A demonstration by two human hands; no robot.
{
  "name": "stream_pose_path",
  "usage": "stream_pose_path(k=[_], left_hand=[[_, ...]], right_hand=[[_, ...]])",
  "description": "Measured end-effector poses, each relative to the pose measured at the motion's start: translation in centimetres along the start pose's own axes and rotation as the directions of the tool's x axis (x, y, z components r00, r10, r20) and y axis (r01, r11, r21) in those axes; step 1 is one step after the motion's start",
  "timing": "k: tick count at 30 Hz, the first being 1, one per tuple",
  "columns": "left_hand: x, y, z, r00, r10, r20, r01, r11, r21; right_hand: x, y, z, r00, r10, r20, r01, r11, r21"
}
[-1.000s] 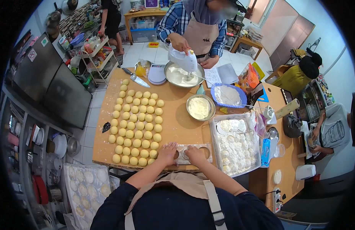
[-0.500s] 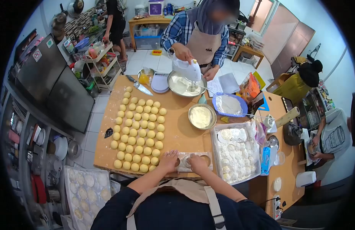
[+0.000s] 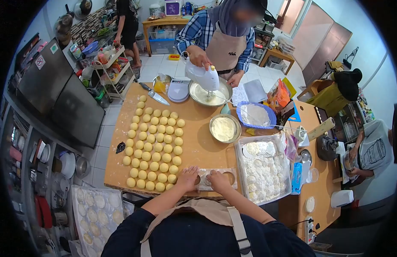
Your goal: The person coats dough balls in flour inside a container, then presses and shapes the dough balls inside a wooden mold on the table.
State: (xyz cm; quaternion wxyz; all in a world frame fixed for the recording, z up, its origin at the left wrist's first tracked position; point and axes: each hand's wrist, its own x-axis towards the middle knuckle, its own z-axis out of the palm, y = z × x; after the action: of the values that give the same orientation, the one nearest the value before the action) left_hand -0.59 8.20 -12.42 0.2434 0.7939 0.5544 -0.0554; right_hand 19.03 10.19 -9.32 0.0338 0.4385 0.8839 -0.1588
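Note:
A floured board with round hollows (image 3: 202, 185) lies at the table's near edge, looking like a dough mold. My left hand (image 3: 188, 179) grips its left end, fingers over the board beside the left hollow. Fingers bent together, my right hand (image 3: 219, 181) presses at the middle hollow, where something pale partly shows; the fingertips hide the rest. The right-hand hollow lies just beyond that hand. To the left, rows of round yellow dough balls (image 3: 155, 146) cover the table. Flour-dusted round pieces fill a clear plastic tray (image 3: 240, 160) on the right.
Across the table (image 3: 198, 147), a co-worker holds a white hand mixer (image 3: 202, 76) in a metal bowl (image 3: 193, 96). A knife (image 3: 158, 97), a scale (image 3: 178, 91), a bowl of pale powder (image 3: 224, 129) and a blue basket (image 3: 273, 115) stand around. Another tray (image 3: 85, 240) sits lower left.
The view has shifted slightly. Both my hands stay on the board, with the right hand's fingers a little moved at the middle hollow. The co-worker's mixer has shifted within the bowl.

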Motion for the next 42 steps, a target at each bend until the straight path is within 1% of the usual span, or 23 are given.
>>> stream_pose_path(k=[1,4,6,10,15,18,20,25,28,31,39,42], left_hand=[[-0.1,0.1,0.0,1.0,0.0,0.003,0.0,1.0,-0.003],[0.1,-0.1,0.1,1.0,0.002,-0.006,-0.002,1.0,-0.004],[0.1,-0.2,0.3,1.0,0.006,-0.023,-0.006,1.0,-0.001],[-0.1,-0.1,0.2,1.0,0.006,-0.004,-0.006,1.0,-0.005],[-0.2,0.2,-0.5,1.0,-0.003,0.009,0.003,1.0,-0.003],[0.0,-0.3,0.6,0.997,0.028,-0.077,-0.025,0.999,0.038],[0.5,-0.7,1.4,0.997,0.018,-0.07,-0.016,0.999,0.031],[0.2,-0.2,0.5,1.0,0.008,-0.023,-0.007,0.999,0.033],[0.1,0.0,0.3,1.0,0.008,-0.02,-0.007,0.999,0.053],[0.2,0.0,0.1,1.0,-0.002,-0.001,0.002,0.999,0.05],[0.1,0.2,-0.3,1.0,-0.009,0.03,0.008,0.999,0.038],[0.4,-0.2,0.4,0.999,-0.005,0.035,0.002,0.995,0.101]], right_hand=[[0.1,0.1,0.2,1.0,0.006,0.023,-0.006,1.0,-0.007],[0.0,0.2,0.5,1.0,-0.004,-0.008,0.004,1.0,0.028],[0.0,0.2,0.5,1.0,-0.012,-0.026,0.013,1.0,0.015],[-0.3,-0.3,-0.1,0.998,-0.036,-0.054,0.036,0.999,0.011],[0.0,-0.1,0.2,0.997,-0.005,-0.081,0.004,1.0,-0.01],[-0.1,0.2,0.0,0.996,0.016,-0.082,-0.018,1.0,-0.014],[-0.1,0.2,0.0,0.996,0.035,-0.077,-0.035,0.999,-0.009],[-0.2,0.3,-0.7,0.996,0.072,-0.059,-0.071,0.997,0.008],[-0.2,1.0,-0.5,0.991,0.099,-0.091,-0.096,0.995,0.035],[-0.5,1.3,-0.3,0.992,0.11,-0.061,-0.108,0.994,0.022],[-0.5,1.3,-0.3,0.992,0.114,-0.05,-0.112,0.993,0.043],[-0.4,1.2,-0.7,0.992,0.119,-0.042,-0.117,0.992,0.049]])
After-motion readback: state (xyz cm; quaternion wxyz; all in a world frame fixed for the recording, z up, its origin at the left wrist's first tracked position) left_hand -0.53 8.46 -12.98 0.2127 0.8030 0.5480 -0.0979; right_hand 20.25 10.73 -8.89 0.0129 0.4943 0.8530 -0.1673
